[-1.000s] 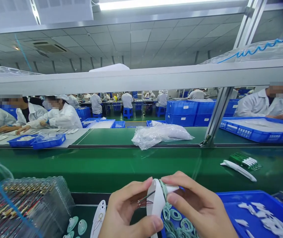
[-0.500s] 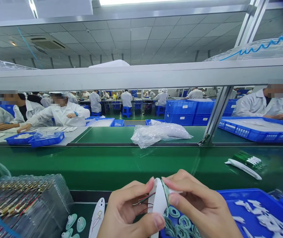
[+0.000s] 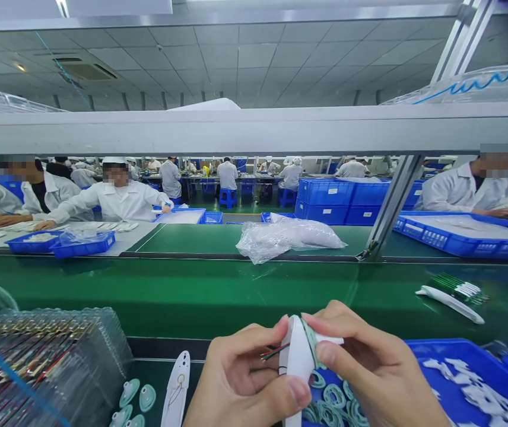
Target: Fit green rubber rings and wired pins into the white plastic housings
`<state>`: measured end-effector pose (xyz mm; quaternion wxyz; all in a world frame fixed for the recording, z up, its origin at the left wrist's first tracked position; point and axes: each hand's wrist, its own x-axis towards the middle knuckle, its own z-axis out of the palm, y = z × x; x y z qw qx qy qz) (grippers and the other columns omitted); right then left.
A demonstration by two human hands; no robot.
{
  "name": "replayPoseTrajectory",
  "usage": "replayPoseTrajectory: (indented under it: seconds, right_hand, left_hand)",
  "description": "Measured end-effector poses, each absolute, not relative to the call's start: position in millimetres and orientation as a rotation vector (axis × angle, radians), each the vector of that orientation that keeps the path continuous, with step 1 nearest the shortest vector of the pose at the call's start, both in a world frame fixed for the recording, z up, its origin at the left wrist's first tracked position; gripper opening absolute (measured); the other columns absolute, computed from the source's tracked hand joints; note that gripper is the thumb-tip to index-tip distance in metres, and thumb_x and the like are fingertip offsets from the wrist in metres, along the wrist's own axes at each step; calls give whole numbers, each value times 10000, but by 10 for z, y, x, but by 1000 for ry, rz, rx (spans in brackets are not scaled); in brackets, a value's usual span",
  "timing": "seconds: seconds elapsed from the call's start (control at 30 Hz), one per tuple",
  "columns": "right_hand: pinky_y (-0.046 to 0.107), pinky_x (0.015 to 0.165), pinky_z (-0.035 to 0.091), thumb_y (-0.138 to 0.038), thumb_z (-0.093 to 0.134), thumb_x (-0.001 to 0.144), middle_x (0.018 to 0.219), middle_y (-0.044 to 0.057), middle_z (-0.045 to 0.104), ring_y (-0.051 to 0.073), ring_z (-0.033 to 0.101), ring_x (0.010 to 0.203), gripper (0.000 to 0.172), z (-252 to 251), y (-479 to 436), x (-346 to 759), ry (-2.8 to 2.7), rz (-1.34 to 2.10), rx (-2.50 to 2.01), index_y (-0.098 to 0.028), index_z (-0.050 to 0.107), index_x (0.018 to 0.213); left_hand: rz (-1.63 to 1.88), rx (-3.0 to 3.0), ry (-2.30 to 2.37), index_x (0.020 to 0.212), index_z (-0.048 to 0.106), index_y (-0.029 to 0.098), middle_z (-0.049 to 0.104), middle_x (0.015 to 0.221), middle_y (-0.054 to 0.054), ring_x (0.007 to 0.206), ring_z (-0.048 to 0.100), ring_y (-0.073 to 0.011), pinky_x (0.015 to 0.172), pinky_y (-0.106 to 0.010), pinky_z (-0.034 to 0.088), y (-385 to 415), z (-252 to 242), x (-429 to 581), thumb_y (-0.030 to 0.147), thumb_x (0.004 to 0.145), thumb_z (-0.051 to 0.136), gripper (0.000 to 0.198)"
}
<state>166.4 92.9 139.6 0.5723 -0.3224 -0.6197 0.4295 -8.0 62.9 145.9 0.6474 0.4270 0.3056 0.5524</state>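
Note:
My left hand (image 3: 240, 379) and my right hand (image 3: 370, 370) together hold a white plastic shell (image 3: 301, 362) upright. A teal ring (image 3: 311, 343) sits along its edge under my right fingers. Thin red and green wires (image 3: 274, 353) stick out from the shell towards my left hand. Just left of my hands, a similar white shell (image 3: 177, 391) with fine wires lies on the green bench. Teal rubber cups (image 3: 129, 391) stand near it. Loose teal rings (image 3: 334, 397) lie under my right hand, partly hidden by it.
A blue bin of white parts (image 3: 472, 385) is at lower right, and a clear stack of trays with wired parts (image 3: 44, 367) at lower left. A green belt (image 3: 191, 284) runs across, carrying a white wand (image 3: 452, 303). Co-workers sit beyond a metal shelf (image 3: 236, 130).
The view has tilted and shifted, so my hands sit further right in the frame. The shell stays held in both hands, and its wires show more clearly. The co-worker opposite has straightened up.

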Motion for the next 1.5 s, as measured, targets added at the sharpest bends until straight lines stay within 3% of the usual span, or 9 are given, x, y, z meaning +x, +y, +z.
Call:
replayPoseTrajectory:
  seconds: [0.17, 0.27, 0.43, 0.63, 0.87, 1.2, 1.4, 1.5]
  right_hand:
    - [255, 548, 565, -406, 849, 787, 722, 32, 657, 185, 649, 654, 129, 1410, 946, 1714, -1404, 982, -802, -326, 861, 887]
    - [243, 550, 558, -419, 845, 786, 753, 32, 668, 183, 647, 666, 135, 1435, 910, 1677, -1350, 991, -846, -324, 858, 881]
    - [227, 534, 543, -335, 809, 830, 792, 26, 667, 185, 655, 686, 88, 1453, 883, 1583, -1346, 979, -820, -329, 842, 911]
    - [234, 562, 568, -314, 798, 838, 769, 9, 644, 179, 651, 674, 94, 1436, 866, 1570, -1358, 970, -832, -346, 838, 917]
    - [215, 588, 583, -330, 823, 816, 764, 1, 636, 169, 662, 701, 27, 1424, 882, 1587, -1332, 1093, -820, -334, 832, 841]
    - [210, 619, 596, -327, 815, 830, 763, 8, 701, 175, 705, 702, 37, 1468, 864, 1665, -1458, 1077, -852, -322, 835, 861]
    - [216, 758, 622, -281, 744, 901, 940, 26, 777, 196, 746, 872, 111, 1518, 823, 1630, -1488, 1031, -833, -343, 834, 923]
    - [250, 834, 629, -321, 782, 867, 1082, 52, 793, 242, 745, 1017, 88, 1492, 816, 1517, -1382, 1103, -805, -327, 839, 933]
  left_hand:
    - [1283, 918, 743, 1122, 802, 208, 772, 1084, -125, 846, 728, -245, 759, -358, 610, 634, 1306, -46, 437, 611, 945, 578]
    - [1286, 870, 698, 1158, 782, 181, 792, 1111, -148, 843, 751, -243, 749, -346, 626, 636, 1303, -51, 415, 652, 933, 578]
    - [1255, 850, 627, 1152, 786, 185, 814, 1069, -133, 807, 757, -204, 741, -300, 625, 649, 1367, -101, 356, 697, 920, 504]
    - [1298, 818, 664, 1087, 812, 212, 820, 1063, -123, 916, 765, -267, 761, -325, 627, 641, 1357, -81, 346, 644, 951, 483]
    - [1284, 868, 645, 950, 856, 255, 794, 956, -48, 865, 755, -221, 770, -279, 601, 648, 1426, -88, 341, 610, 966, 367]
    - [1283, 950, 677, 972, 860, 251, 637, 837, -12, 770, 660, -151, 713, -241, 580, 640, 1471, -79, 382, 593, 964, 414]
    - [1494, 1189, 818, 1009, 848, 325, 772, 973, -34, 915, 738, -215, 838, -257, 618, 629, 1463, -19, 309, 686, 910, 330]
    - [1633, 1431, 1044, 1079, 826, 310, 793, 1042, -34, 928, 761, -233, 826, -269, 641, 623, 1408, 21, 250, 761, 831, 323]
